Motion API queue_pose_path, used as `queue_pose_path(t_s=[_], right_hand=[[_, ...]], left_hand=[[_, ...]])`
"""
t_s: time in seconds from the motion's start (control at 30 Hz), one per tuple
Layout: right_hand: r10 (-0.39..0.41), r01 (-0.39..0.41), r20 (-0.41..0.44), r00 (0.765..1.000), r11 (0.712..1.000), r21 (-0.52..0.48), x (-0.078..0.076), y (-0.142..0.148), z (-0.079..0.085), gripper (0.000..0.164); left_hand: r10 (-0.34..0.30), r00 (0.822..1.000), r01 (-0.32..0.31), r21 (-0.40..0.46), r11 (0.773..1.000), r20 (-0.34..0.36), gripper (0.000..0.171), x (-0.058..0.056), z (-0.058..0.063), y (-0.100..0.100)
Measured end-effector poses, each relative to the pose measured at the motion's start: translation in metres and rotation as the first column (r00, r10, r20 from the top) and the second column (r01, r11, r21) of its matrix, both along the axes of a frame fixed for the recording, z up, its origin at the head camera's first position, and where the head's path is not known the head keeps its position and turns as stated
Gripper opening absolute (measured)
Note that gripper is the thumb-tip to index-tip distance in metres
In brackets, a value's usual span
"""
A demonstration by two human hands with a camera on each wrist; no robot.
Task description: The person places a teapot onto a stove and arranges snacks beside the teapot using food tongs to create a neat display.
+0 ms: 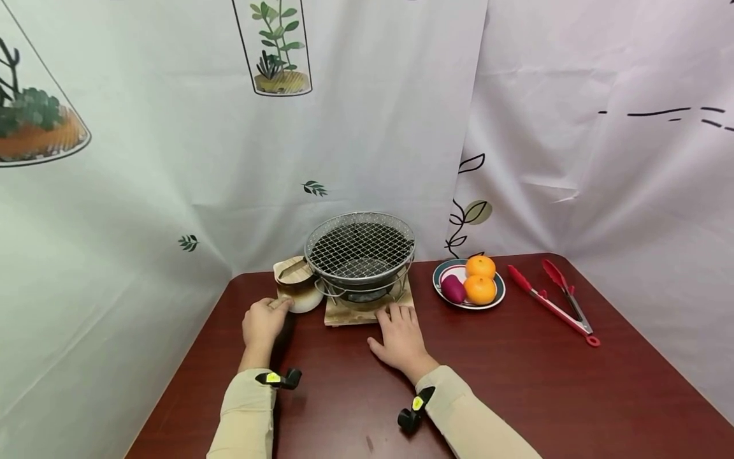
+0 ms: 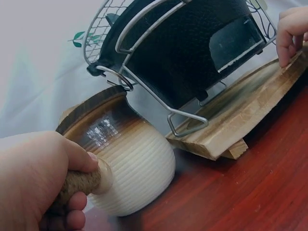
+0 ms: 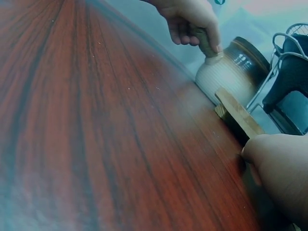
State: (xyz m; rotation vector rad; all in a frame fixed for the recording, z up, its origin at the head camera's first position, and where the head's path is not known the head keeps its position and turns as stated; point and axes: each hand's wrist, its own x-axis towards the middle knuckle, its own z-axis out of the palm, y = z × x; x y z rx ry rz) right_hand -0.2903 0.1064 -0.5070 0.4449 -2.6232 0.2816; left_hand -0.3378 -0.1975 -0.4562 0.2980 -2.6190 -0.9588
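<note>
My left hand grips the stubby brown handle jutting toward me from a cream-and-brown ceramic pot, left of the round black grill, my right hand resting loose-fingered on its wooden board.

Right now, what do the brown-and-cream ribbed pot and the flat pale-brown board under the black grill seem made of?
Ribbed pot: probably ceramic with glossy glaze, from bright highlights. Flat board: apparently matt wood; grain shows along its edge.

Left hand around pot handle
</note>
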Motion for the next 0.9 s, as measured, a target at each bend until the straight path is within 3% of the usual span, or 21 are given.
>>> queue_pose_path(t_s=[0.4,0.67,0.9], right_hand=[[0.002,-0.002,0.024,1.0,1.0,0.001,0.001,0.0,0.001,0.055],[-0.003,0.002,0.021,1.0,1.0,0.004,0.002,0.0,0.002,0.055],[0.003,-0.003,0.012,1.0,1.0,0.001,0.003,-0.001,0.004,0.054]], left_hand=[[0.025,0.999,-0.022,0.071,0.997,-0.034,0.047,0.001,-0.004,-0.006],[0.05,0.998,-0.047,0.072,0.996,-0.031,0.047,0.003,-0.001,-0.01],[0.07,0.995,-0.064,0.088,0.994,-0.072,0.044,0.003,0.008,-0.016]])
